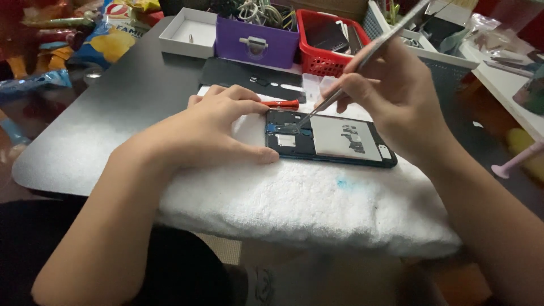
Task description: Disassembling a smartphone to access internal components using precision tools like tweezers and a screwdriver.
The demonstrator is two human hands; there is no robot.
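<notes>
An opened smartphone (340,144) lies back-up on a white towel (294,198), its battery and circuit boards exposed. My left hand (212,130) rests on the towel and pinches the phone's left end between thumb and fingers. My right hand (385,90) grips long metal tweezers (362,56), whose tip touches the phone's upper-left board area. A small red-handled screwdriver (281,104) lies just behind the phone, by my left fingertips.
A black mat (243,73) with small parts lies behind the towel on the dark table (113,113). Further back stand a white tray (187,31), a purple box (258,39) and a red basket (326,45). Snack bags (107,39) are piled at the left.
</notes>
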